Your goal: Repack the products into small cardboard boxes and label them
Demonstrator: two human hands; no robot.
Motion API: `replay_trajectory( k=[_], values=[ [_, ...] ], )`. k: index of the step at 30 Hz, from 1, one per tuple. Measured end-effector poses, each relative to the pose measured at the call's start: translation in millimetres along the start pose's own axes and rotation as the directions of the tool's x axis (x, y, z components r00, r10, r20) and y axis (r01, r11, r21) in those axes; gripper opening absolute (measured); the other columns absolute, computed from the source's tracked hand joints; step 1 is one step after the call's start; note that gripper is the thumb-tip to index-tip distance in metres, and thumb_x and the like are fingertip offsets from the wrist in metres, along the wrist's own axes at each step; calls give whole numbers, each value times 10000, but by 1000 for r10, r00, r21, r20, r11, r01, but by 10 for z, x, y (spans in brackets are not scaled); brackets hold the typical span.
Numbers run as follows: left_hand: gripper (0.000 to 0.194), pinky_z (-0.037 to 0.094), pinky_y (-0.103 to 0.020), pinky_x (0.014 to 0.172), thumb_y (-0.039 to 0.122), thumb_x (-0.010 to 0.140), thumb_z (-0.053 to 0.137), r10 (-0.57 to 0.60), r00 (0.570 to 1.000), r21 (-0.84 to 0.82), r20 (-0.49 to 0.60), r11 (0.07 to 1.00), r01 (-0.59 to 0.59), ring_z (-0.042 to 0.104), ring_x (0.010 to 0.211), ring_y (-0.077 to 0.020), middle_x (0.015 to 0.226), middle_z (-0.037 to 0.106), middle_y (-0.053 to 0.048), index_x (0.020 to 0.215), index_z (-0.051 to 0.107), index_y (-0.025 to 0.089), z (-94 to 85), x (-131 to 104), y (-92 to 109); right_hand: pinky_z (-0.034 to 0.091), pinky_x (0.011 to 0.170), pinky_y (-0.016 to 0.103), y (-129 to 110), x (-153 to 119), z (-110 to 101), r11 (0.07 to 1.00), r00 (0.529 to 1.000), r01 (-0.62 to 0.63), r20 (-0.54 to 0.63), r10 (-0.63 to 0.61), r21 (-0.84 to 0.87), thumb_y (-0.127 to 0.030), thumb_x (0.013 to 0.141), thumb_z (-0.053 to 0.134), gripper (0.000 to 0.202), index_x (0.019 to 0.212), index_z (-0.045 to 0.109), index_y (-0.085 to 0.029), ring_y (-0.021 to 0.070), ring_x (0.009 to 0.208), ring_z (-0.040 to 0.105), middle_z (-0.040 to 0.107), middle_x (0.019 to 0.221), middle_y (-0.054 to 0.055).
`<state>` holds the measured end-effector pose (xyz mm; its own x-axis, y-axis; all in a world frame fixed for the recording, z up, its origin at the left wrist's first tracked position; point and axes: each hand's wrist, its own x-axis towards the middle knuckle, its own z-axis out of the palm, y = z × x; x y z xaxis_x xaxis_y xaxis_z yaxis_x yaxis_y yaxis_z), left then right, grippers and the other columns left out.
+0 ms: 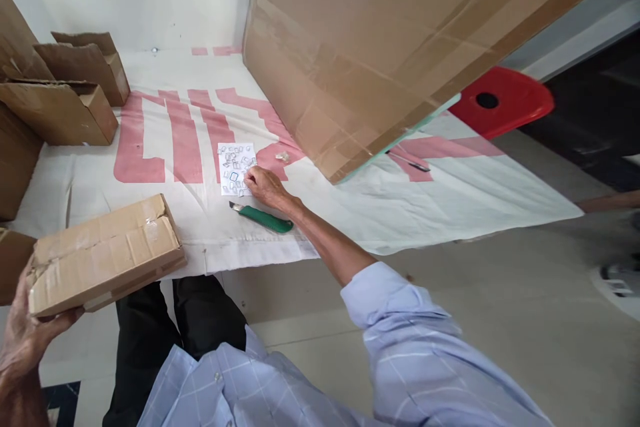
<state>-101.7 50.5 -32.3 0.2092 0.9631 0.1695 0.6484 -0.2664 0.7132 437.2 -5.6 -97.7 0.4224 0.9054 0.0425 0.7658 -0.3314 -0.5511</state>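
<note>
My left hand (35, 330) holds one end of a closed, taped cardboard box (105, 250), tilted over the table's front edge at the left. Over the right edge of a small white sheet with drawn shapes (231, 159) is my right hand (263, 185), its fingers curled together. Whether anything sits between those fingers is hidden. A green utility knife (265, 219), its blade end pointing left, lies just in front of the sheet. A small crumpled piece (283, 156) rests on the cloth behind my right hand.
Several cardboard boxes (75, 110) stand at the left. A large carton (350, 47) leans over the back right of the cloth-covered table (200, 213). Near its lower corner lies a pen-like item (413, 163). A red stool (515, 103) stands beyond.
</note>
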Motion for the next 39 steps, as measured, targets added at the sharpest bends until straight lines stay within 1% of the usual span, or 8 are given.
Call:
replay_trajectory(
  k=[3,6,12,17,20,27,35,39],
  values=[
    [1095,458,-757,1216,543,531,962,-142,990,-16,-4,990,142,623,1389,-470,1382,725,131,1529,515,598,33,-38,176,399,774,342,9,12,28,1000,1000,-2,8,2,-31,-186,940,508,126,851,592,-217,224,860,574,721,967,98],
    [1086,478,-781,1180,491,518,953,-140,990,-21,33,990,140,658,1328,-472,1343,735,95,1525,547,535,116,-75,315,408,799,340,6,16,37,999,1000,2,9,-1,-54,-193,922,547,85,854,593,-215,226,892,592,721,975,94],
    [983,539,-682,1167,456,705,884,-7,991,-53,131,999,14,612,1417,-409,1491,662,60,1594,469,489,331,-91,545,413,786,340,-30,-20,30,996,1000,14,-14,-15,-90,-210,912,567,127,1019,632,-194,230,889,595,719,1037,104],
    [1265,444,-664,1259,485,613,1007,95,963,-174,254,983,-51,495,1539,-477,1675,516,-116,1684,353,334,392,-95,612,404,778,352,-66,-69,56,989,997,68,-30,-73,-131,-157,919,538,150,824,650,-188,247,916,590,712,1034,147],
    [1345,464,-607,1259,609,588,1015,174,966,-342,192,934,-101,438,1585,-482,1714,436,-211,1687,316,277,453,-137,608,411,778,355,-111,-91,46,984,993,90,-60,-100,-151,-158,960,511,224,801,666,-184,261,940,598,716,1037,165],
    [1034,476,-589,1253,528,673,1012,319,942,-505,105,833,-226,530,1536,-384,1619,519,-193,1487,417,297,580,-152,543,462,823,345,-144,-452,-80,975,978,129,-139,-156,-183,-285,1062,434,298,965,701,-195,250,988,652,729,1123,141],
    [865,562,-554,1160,471,661,1023,354,926,-502,129,829,-247,581,1472,-378,1638,491,-178,1336,511,295,574,-159,448,481,792,368,155,-1146,51,947,994,111,56,-98,-300,-490,1002,532,291,1037,657,-230,300,1037,659,718,1059,120],
    [783,561,-568,1157,489,699,993,369,915,-470,165,845,-256,556,1489,-394,1639,481,-172,1323,565,290,533,-189,502,475,755,381,92,-1195,73,974,991,99,-67,-115,-204,-462,978,451,279,1008,602,-229,306,946,637,699,1011,146]
  ],
)
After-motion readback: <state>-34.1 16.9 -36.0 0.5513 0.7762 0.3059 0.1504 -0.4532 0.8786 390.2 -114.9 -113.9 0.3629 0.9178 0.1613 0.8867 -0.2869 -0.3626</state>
